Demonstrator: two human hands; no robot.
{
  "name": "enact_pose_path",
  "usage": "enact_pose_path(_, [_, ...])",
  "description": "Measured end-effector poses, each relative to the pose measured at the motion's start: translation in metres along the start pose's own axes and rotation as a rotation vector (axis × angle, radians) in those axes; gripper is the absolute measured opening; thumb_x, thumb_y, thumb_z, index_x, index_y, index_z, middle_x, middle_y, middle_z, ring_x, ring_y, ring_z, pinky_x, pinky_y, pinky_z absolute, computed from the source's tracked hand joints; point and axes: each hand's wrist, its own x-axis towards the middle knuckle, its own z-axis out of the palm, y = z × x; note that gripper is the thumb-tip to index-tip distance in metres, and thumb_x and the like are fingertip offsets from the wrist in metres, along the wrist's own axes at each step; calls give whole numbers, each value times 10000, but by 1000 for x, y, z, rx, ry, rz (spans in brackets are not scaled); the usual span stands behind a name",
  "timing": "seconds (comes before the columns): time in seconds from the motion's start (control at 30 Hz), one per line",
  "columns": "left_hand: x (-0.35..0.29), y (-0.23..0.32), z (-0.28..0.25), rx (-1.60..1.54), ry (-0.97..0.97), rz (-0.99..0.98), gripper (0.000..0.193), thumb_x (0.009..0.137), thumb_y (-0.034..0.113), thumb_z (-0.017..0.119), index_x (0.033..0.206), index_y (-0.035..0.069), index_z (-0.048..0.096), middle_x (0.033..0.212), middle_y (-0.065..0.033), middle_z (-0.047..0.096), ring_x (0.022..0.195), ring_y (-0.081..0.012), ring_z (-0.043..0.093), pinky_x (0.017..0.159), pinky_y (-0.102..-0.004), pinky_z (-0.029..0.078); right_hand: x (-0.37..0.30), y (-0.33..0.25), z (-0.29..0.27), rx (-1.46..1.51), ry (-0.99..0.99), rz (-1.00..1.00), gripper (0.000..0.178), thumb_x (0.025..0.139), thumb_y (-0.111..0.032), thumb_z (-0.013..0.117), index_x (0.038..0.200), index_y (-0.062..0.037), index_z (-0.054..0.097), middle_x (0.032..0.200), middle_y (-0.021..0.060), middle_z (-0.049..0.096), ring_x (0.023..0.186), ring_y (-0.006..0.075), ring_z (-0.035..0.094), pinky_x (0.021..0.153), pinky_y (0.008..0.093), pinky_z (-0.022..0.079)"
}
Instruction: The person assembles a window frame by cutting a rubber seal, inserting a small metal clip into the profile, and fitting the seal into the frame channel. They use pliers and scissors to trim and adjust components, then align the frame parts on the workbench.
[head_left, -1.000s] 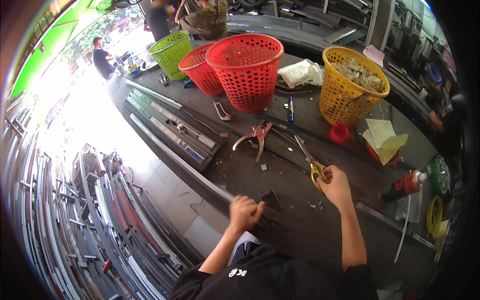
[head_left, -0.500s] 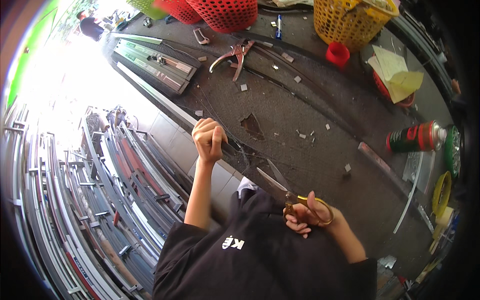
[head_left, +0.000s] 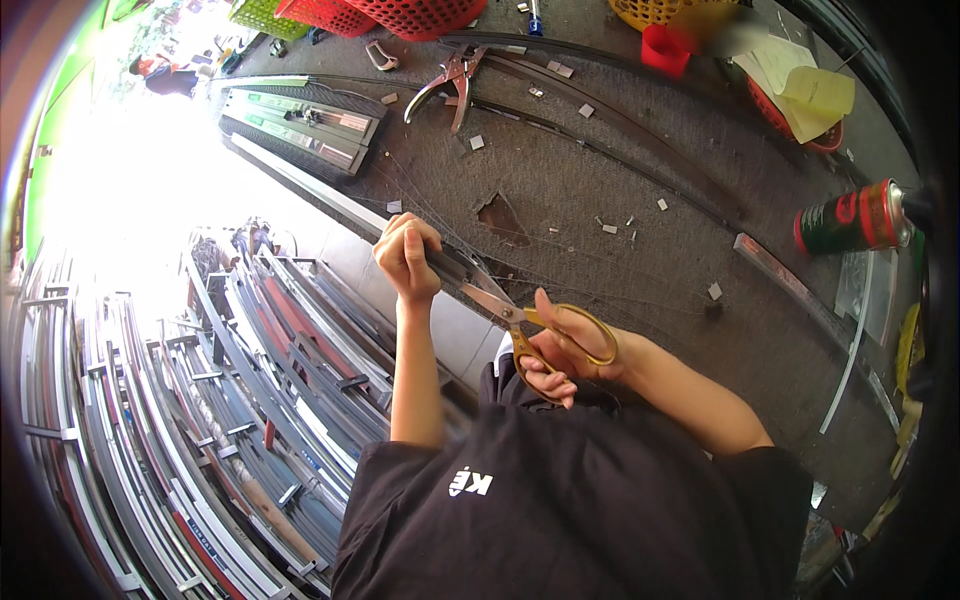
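My left hand [head_left: 408, 258] is closed in a fist at the table's left edge, wrapped round a dark strip [head_left: 449, 265] whose end sticks out on its right. A long pale metal bar [head_left: 310, 186] runs along that edge up to the fist. My right hand [head_left: 575, 345] holds scissors with gold handles [head_left: 521, 345], its thumb and fingers in the loops. The blades are spread, pointing up-left toward the strip's end. Whether they touch it, I cannot tell. Thin threads lie across the dark table covering [head_left: 570, 190] nearby.
Metal pliers [head_left: 455, 85], a marker [head_left: 536, 18] and small grey pieces lie farther back. Red baskets [head_left: 420, 15] stand at the far edge. A spray can [head_left: 850, 218] lies at right. Racked metal profiles [head_left: 270, 400] fill the lower left.
The scissors have moved up-left, closer to my left fist, with their blades still apart. My left hand keeps its grip. The view has shifted slightly, and the baskets sit higher in it.
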Motion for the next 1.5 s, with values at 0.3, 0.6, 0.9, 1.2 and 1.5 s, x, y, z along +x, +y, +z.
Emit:
enact_pose_path(0.3, [-3, 0, 2, -40, 15, -22, 477, 1022, 221, 389, 584, 33, 379, 545, -76, 456, 524, -151, 415, 510, -284, 328, 14, -6, -2, 135, -66, 10, 952, 717, -973, 151, 845, -76, 444, 673, 59, 477, 568, 205, 482, 623, 362, 462])
enact_pose_path(0.6, [-3, 0, 5, -40, 52, 7, 472, 997, 226, 425, 567, 49, 346, 529, -68, 448, 510, -139, 393, 494, -277, 294, 15, -5, -8, 156, -58, -7, 916, 742, -944, 223, 853, -65, 455, 651, 54, 465, 553, 178, 469, 576, 336, 449])
enact_pose_path(0.9, [-3, -1, 5, -17, 38, 33, 479, 983, 265, 425, 562, 58, 328, 510, -66, 439, 499, -148, 394, 495, -286, 300, 13, -5, -9, 90, 99, 2, 352, 952, -408, 450, 825, -81, 477, 535, -9, 376, 414, 139, 417, 473, 312, 426])
enact_pose_path(1.2, [-4, -7, 7, -23, 40, 41, 485, 985, 252, 422, 554, 55, 318, 514, -62, 432, 496, -151, 394, 487, -287, 289, 10, -7, -4, 96, -11, -31, 796, 864, -849, 264, 887, -78, 462, 599, -4, 405, 511, 134, 410, 582, 299, 415])
enact_pose_path(1.5, [-4, -4, 4, 8, 50, -2, 502, 980, 283, 431, 549, 34, 363, 511, -73, 426, 491, -159, 404, 483, -299, 292, 11, -11, 4, -26, 5, -3, 893, 771, -942, 183, 874, -90, 430, 606, -3, 396, 509, 124, 379, 576, 289, 404])
